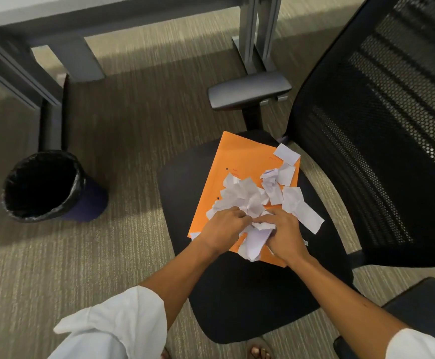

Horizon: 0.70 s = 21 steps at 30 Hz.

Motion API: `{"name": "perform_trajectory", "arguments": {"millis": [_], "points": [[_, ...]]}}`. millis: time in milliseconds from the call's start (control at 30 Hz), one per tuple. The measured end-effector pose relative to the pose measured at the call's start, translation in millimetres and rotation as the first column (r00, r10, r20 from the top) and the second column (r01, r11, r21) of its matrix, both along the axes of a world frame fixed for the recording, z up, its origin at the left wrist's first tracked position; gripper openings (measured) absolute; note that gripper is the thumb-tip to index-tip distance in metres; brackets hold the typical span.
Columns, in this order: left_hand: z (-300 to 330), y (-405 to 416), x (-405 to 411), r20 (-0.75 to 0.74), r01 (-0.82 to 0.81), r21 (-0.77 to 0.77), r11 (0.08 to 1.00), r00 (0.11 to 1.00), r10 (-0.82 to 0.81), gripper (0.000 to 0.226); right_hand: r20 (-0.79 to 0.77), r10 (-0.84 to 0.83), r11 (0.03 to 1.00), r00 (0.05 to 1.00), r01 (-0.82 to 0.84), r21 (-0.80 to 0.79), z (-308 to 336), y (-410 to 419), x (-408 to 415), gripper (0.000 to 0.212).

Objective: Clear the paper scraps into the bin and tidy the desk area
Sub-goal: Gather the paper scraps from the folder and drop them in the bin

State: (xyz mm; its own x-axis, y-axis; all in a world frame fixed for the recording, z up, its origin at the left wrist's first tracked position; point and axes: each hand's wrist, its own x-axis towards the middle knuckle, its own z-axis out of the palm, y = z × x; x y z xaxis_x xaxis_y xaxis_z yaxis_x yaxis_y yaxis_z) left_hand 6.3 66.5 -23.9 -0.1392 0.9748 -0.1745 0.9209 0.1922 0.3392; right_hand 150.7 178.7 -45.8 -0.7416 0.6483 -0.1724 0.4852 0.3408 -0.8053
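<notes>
Sleeves nearest; our left hand point(225, 226) and right hand point(282, 235) were together, bunching paper scraps point(252, 198) on the orange folder point(239, 161); loose outer scraps risked sliding off before reaching the bin point(42, 185)

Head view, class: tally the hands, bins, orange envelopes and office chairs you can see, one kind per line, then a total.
Hands: 2, left hand and right hand
Bins: 1, bin
Orange envelopes: 1, orange envelope
Office chairs: 1, office chair
Total: 5

No legible text

Faint red marks are seen on the orange envelope point(239, 164) and bluish scribbles on the paper scraps point(270, 177) (too small and blurred to be read).
</notes>
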Motion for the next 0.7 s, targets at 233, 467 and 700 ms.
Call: {"name": "perform_trajectory", "arguments": {"millis": [233, 467, 700], "points": [[47, 8, -14, 0.041, -0.051, 0.104, 0.993, 0.998, 0.047, 0.038, -0.071, 0.085, 0.971, 0.994, -0.067, 0.229, 60, 6, -14, 0.025], [81, -12, -58, 0.018, -0.068, 0.310, 0.948, 0.998, 0.066, 0.028, -0.057, 0.139, 0.917, 0.989, -0.106, 0.386, 111, -10, -60, 0.031], [123, -73, -156, -0.105, -0.020, 0.446, 0.895, 0.992, 0.074, 0.018, -0.087, 0.201, 0.876, 0.976, -0.139, 0.462, 146, -65, -170, 0.030]]}}
